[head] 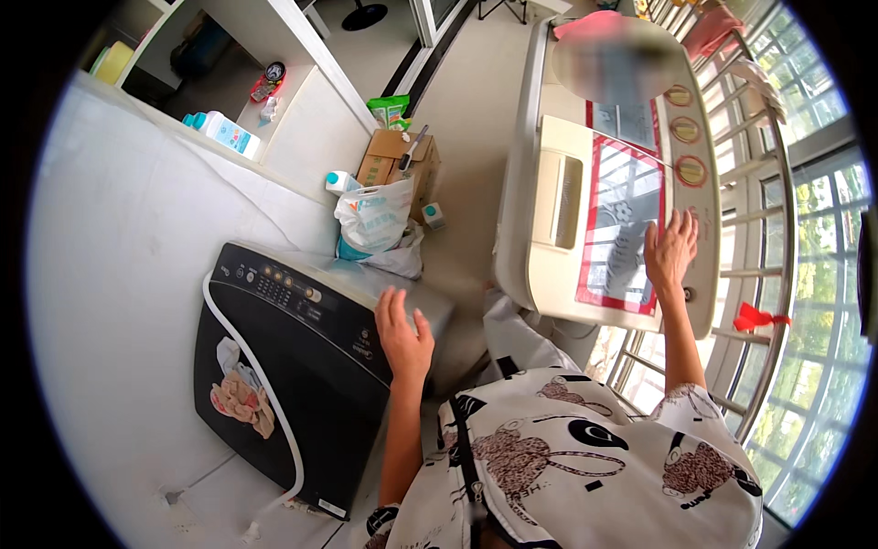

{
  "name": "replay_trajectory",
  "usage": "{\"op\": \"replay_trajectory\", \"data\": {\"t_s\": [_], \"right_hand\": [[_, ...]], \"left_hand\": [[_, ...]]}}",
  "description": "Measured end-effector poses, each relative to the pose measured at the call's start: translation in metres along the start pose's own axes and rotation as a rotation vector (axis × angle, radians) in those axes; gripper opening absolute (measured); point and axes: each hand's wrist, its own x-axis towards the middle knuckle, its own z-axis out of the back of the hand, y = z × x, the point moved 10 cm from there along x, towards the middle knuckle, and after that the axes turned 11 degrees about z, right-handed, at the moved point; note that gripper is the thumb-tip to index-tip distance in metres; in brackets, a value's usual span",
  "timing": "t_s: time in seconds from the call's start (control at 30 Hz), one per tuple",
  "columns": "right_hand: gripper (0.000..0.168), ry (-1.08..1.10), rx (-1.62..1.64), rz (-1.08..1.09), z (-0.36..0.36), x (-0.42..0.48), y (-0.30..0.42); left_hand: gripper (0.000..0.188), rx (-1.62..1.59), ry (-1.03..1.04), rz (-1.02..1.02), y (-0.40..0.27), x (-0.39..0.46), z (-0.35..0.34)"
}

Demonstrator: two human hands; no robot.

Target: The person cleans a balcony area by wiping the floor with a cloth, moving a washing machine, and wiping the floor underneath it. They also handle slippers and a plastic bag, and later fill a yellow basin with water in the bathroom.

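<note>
My right hand (672, 250) rests flat, fingers apart, on or just over the top of a cream twin-tub washing machine (514, 226), at the edge between its red-framed clear lid (624, 219) and the control panel (698, 226) with round knobs. My left hand (403, 336) is raised with nothing in it, beside the control strip of a black top-load washing machine (322, 398). On that black lid lie a beige crumpled cloth (243, 405) and a pale cloth (233, 360), with a white hose (264, 377) curving across.
A white plastic bag (374, 216), a cardboard box (398, 158) with a brush (413, 147) and white bottles stand on the floor between the machines. A metal railing (785, 261) with a red ribbon (754, 318) runs along the window at right. Part of the cream machine's far end is blurred.
</note>
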Motion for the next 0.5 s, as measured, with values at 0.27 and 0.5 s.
{"op": "replay_trajectory", "data": {"t_s": [0.27, 0.5], "right_hand": [[0.058, 0.088, 0.027, -0.028, -0.055, -0.027, -0.006], [0.058, 0.107, 0.086, -0.099, -0.05, -0.011, -0.003]], "left_hand": [[0.024, 0.368, 0.536, -0.014, 0.037, 0.018, -0.09], [0.02, 0.439, 0.685, -0.243, 0.038, -0.002, -0.105]]}}
